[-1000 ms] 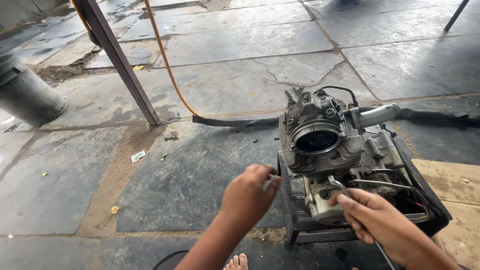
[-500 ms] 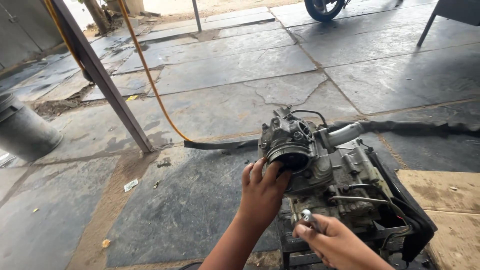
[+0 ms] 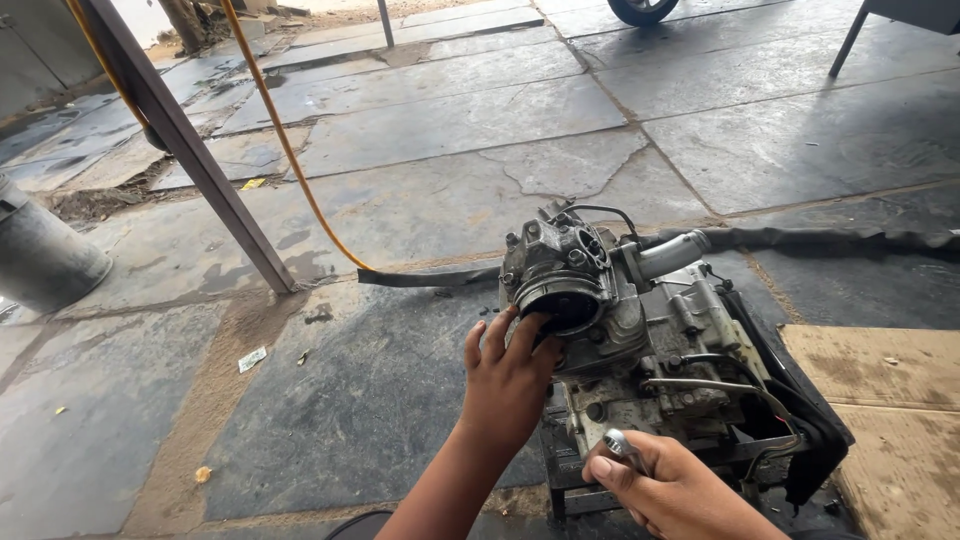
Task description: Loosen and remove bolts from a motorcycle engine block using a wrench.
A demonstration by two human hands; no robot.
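Both your hands are working at the engine [image 3: 640,340]; your left hand [image 3: 508,378] is reaching up, fingers spread against its round bore; your right hand [image 3: 675,490] is gripping a socket tool [image 3: 622,446]; the engine is sitting on a stand, bore facing you, long axis running back-right.

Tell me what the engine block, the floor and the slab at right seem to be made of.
Engine: looks like cast metal, probably aluminium; dull grey, grimy, with rough cast faces and bolts. The left hand rests at its round opening.
Floor: looks like stone slabs, matte grey, with irregular joints and a crack.
Slab at right: looks like cardboard or fibreboard; flat, tan, stained. Cannot tell which.
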